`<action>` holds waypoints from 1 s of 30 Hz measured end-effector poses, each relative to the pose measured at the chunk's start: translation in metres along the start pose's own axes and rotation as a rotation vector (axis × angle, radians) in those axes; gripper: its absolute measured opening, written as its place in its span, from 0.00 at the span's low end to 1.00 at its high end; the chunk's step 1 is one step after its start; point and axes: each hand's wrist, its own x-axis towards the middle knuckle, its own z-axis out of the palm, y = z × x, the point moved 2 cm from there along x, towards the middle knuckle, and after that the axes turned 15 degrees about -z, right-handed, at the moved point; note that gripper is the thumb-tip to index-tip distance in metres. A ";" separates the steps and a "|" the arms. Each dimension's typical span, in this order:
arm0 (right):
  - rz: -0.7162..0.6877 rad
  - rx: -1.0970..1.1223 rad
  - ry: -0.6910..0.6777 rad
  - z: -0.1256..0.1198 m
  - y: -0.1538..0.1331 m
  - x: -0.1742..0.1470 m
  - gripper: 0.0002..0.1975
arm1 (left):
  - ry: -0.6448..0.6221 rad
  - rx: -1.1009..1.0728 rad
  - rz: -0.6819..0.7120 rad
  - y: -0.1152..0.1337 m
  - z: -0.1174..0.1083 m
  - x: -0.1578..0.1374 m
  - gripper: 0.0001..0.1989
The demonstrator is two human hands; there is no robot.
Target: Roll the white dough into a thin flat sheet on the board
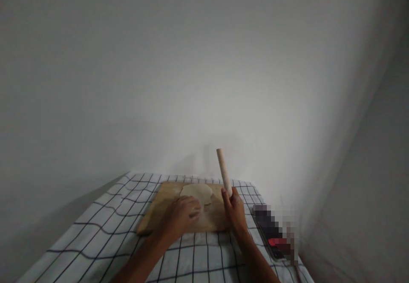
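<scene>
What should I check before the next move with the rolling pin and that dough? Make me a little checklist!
1. Pale cylindrical wooden rolling pin held: ok, the right-hand grip has its lower end.
2. Rolling pin off the pale flat dough sheet: ok, it sticks up to the right.
3. Dough sheet evenly round: not ok, its outline is uneven.
4. Left-hand grip off the dough sheet: cannot tell, it hides the near edge.
5. Tan wooden board flat on the white, dark-lined cloth: ok.

Dim light, wall [211, 78] brightest right of centre, faint low shadows [187, 163], darker edges, pixelated patch [277, 236] lower right
</scene>
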 end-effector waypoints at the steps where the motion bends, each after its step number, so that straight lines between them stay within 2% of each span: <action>1: 0.004 0.008 0.002 -0.002 0.002 0.000 0.21 | 0.003 0.009 0.004 0.002 0.001 0.000 0.08; 7: 0.027 0.028 0.019 -0.012 0.002 0.004 0.20 | -0.074 -0.025 0.039 0.006 -0.005 0.001 0.09; 9: 0.020 0.025 0.005 -0.013 0.001 0.005 0.20 | -0.122 -0.070 0.031 -0.001 -0.014 0.000 0.09; 12: -0.003 -0.001 -0.008 -0.014 0.000 0.005 0.21 | -0.181 -0.128 -0.054 -0.022 -0.029 -0.003 0.09; 15: -0.029 -0.023 -0.027 -0.013 0.001 0.006 0.23 | -0.222 -0.193 -0.125 -0.039 -0.039 -0.004 0.14; 17: -0.054 -0.044 -0.062 -0.013 0.001 0.006 0.25 | -0.184 -0.213 -0.134 -0.044 -0.040 -0.004 0.17; 21: -0.080 -0.192 -0.203 -0.014 0.003 0.006 0.24 | -0.035 -0.194 -0.118 -0.051 -0.027 0.001 0.12; 24: -0.101 -0.337 -0.297 -0.015 0.001 0.005 0.18 | 0.046 -0.258 -0.210 -0.061 -0.021 0.004 0.17; 28: -0.247 -0.349 -0.449 -0.014 -0.004 0.004 0.14 | 0.211 -0.424 -0.328 -0.063 -0.031 0.004 0.19; 30: -0.314 -0.312 -0.509 -0.013 -0.006 0.003 0.14 | 0.230 -0.447 -0.347 -0.060 -0.037 0.002 0.18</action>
